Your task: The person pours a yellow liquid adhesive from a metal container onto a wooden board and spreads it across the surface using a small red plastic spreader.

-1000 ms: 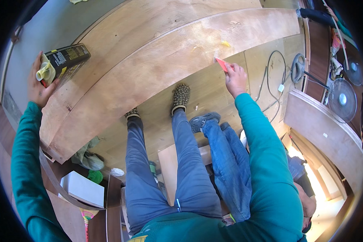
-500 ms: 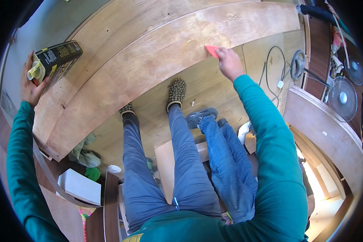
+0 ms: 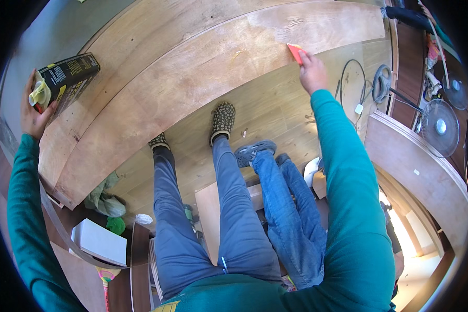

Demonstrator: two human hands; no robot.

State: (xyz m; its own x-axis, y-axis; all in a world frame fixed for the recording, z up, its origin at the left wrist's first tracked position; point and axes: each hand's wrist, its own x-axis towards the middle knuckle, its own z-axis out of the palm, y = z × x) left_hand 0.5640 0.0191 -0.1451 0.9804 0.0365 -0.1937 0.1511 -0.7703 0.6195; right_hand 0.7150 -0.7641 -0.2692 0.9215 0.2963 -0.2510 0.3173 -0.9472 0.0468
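Observation:
My right hand (image 3: 313, 74) pinches a flat red-orange scraper (image 3: 296, 52) over the right part of a long plywood panel (image 3: 187, 78); its far edge carries a pale yellowish trace. Whether the scraper touches the wood, I cannot tell. To its left a yellowish smear (image 3: 237, 56) lies on the panel. At the far left my left hand (image 3: 35, 115) is wrapped round the near end of a black and yellow box-shaped tin (image 3: 73, 73). Something pale yellow (image 3: 40, 94), smeared-looking, sits at that end beside my fingers, with a bit of red below it.
Below the panel, my feet in patterned clogs (image 3: 223, 118) stand on a wood-look floor (image 3: 275, 112). Another person's legs in jeans (image 3: 291, 208) are close on the right. A cable (image 3: 354, 62) and a fan (image 3: 440, 127) are at right; a white box (image 3: 100, 240) and green cloth (image 3: 105, 197) lower left.
My right hand has moved right and slightly away with the scraper, along the panel. My left hand and the tin sit slightly lower and further left in the picture.

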